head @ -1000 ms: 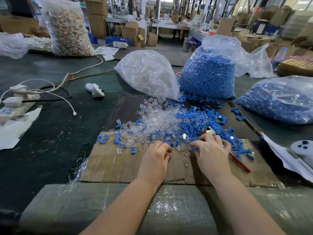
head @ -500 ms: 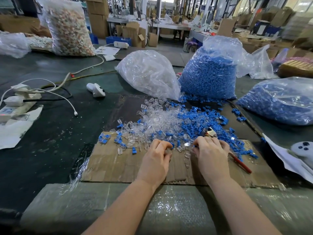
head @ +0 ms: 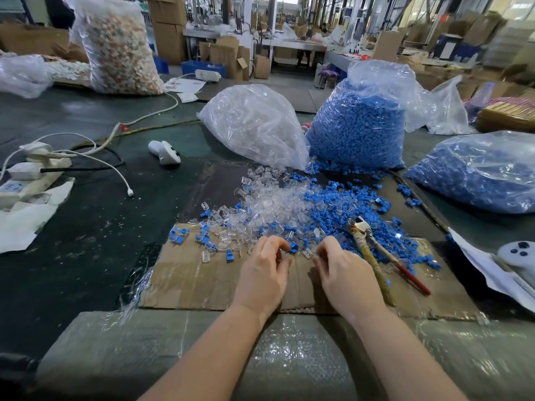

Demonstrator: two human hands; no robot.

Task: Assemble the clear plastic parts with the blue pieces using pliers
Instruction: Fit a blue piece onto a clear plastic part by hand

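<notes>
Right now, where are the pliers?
In the head view, the pliers lie on the cardboard just right of the right hand, jaws in the blue pieces.

Bright diffuse daylight, soft shadows, blurred and warped edges.

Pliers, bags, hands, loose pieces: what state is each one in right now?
Pliers: lying on the cardboard, unheld.
Left hand: pinching a blue piece.
Right hand: fingers curled, pinching something small.
Blue bag: upright, open-topped.
Clear bag: lying, spilling parts.
Charger cable: end unplugged.
</notes>
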